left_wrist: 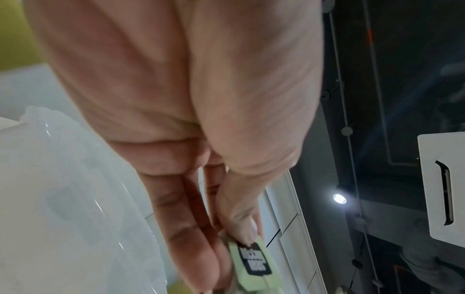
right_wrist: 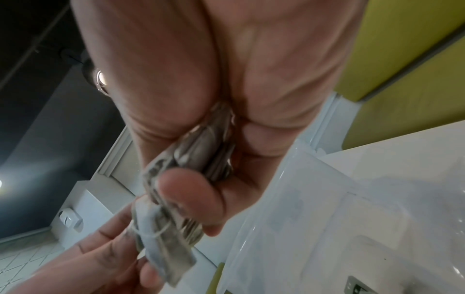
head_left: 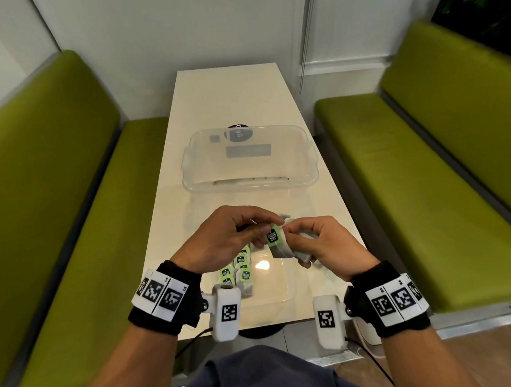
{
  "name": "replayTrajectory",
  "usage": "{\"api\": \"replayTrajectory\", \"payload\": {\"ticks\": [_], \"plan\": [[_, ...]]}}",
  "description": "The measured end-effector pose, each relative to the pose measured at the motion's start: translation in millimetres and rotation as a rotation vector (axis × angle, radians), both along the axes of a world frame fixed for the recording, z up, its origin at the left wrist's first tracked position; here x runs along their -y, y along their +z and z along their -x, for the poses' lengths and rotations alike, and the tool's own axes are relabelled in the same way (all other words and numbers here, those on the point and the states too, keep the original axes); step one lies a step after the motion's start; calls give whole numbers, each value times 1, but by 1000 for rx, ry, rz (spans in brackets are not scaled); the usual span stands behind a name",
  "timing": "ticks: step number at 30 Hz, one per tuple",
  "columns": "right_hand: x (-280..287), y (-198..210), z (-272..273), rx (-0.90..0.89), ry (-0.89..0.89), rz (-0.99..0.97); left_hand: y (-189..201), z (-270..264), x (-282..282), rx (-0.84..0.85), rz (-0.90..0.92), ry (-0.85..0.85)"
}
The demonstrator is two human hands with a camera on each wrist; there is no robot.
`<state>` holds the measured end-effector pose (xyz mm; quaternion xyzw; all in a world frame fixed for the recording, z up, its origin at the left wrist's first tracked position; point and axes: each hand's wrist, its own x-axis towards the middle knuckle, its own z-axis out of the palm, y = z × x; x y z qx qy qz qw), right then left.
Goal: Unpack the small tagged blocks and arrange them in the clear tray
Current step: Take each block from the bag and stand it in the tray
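Note:
The tagged blocks are small grey tea bags with green tags. My left hand pinches one tea bag by its green tag, thumb on top. Beside it, my right hand grips a bundle of tea bags between thumb and fingers; the two hands touch at the pinched bag, above the table. Below them lies a shallow clear tray with several tea bags in rows at its left end, partly hidden by my left wrist.
A larger clear plastic container stands farther along the white table, over a dark round sticker. Green benches run along both sides. The tray's right half holds nothing.

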<state>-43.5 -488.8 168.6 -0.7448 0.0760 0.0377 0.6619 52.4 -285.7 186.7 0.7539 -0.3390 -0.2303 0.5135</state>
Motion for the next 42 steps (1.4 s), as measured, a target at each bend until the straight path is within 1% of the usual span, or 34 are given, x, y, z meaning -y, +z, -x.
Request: {"api": "replayTrajectory", "payload": {"ticks": [5,10,13,16,18,20,23,27,30,35,40,42], "plan": [[-2,6,2,33,45,7,-1,-2,4,15,-30,69],[-5,7,1,69,15,-14,4,-5,8,64,-66,129],[-4,3,-2,79,-12,36,9,-5,9,76,-88,121],[0,1,-3,90,-32,81,12,-8,8,78,-154,93],[1,1,-3,93,-25,105,13,-10,7,57,-176,72],[2,0,-3,98,-29,89,14,-12,8,35,-166,64],[0,-2,-4,71,-30,79,16,-13,10,18,-156,75],[0,-12,-8,18,4,160,14,-14,13,17,-167,73],[2,-15,-9,20,9,203,14,-14,14,36,-207,76],[4,-19,-12,32,16,238,15,-19,14,1,-257,41],[6,-31,-16,-49,-14,249,9,-28,17,19,-300,75],[13,-36,-14,-69,-85,259,3,-38,17,32,-325,126]]}}
